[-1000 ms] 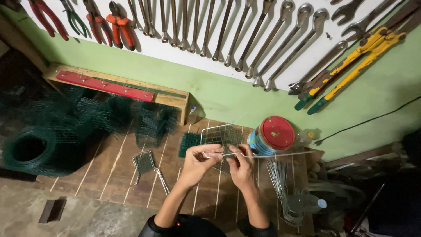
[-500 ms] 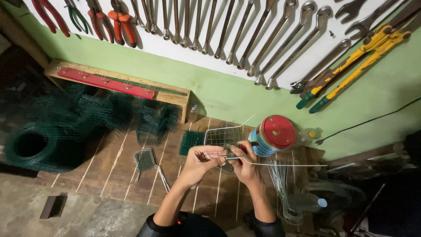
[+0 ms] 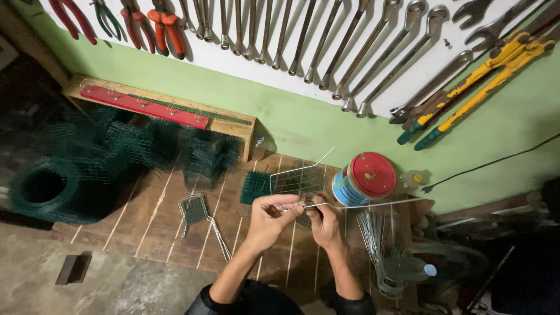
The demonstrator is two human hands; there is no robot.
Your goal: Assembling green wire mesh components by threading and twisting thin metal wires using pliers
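In the head view, the left hand (image 3: 269,217) and the right hand (image 3: 324,220) are meeting over the wooden worktop (image 3: 157,224), each grip pinching together on a thin wire (image 3: 373,203) running out to the right. Just behind the fingers a small wire mesh panel (image 3: 294,178) is standing, near a blue tin with a red lid (image 3: 364,178).

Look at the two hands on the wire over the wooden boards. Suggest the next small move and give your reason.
Probably bend the wire a little further around the mesh panel: the left hand and right hand pinch it at the panel's near edge, while a long straight end juts right, past the can.
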